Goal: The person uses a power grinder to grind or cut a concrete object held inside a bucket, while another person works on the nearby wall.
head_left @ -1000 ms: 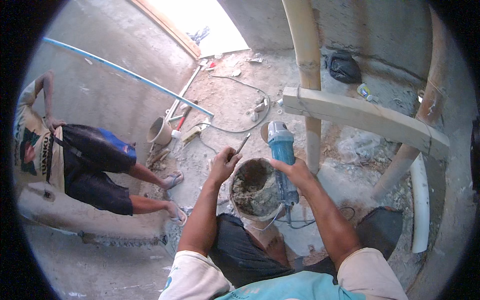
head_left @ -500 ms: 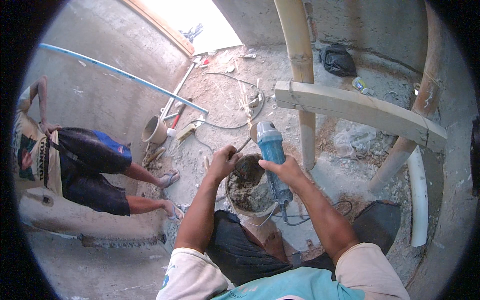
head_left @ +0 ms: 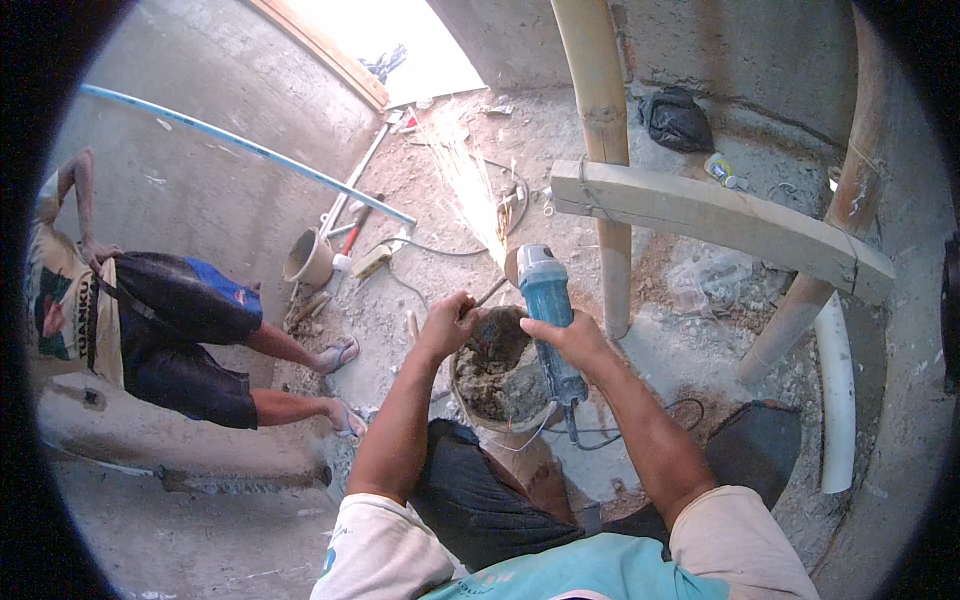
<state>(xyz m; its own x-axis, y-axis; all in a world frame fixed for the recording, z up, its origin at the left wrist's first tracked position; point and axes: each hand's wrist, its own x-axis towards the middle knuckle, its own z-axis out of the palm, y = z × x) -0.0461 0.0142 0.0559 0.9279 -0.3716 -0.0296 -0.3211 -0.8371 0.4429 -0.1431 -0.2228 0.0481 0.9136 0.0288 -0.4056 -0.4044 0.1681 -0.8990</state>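
Sparks point(head_left: 466, 185) fly, grinding looks underway! Left grip point(head_left: 449, 326) pinches a thin rod point(head_left: 492, 291) at the disc point(head_left: 511, 266) of the grinder point(head_left: 548, 290), near the bucket point(head_left: 505, 427); right grip point(head_left: 571, 341) clasps the grinder; steady contact seems called for.

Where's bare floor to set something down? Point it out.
Fairly bare, though dusty: the floor between the upright bamboo post, the leaning pole and the clear plastic. Crowded: around the beige bucket and the red-handled tool. Sparks fly over the floor beyond the angle grinder.
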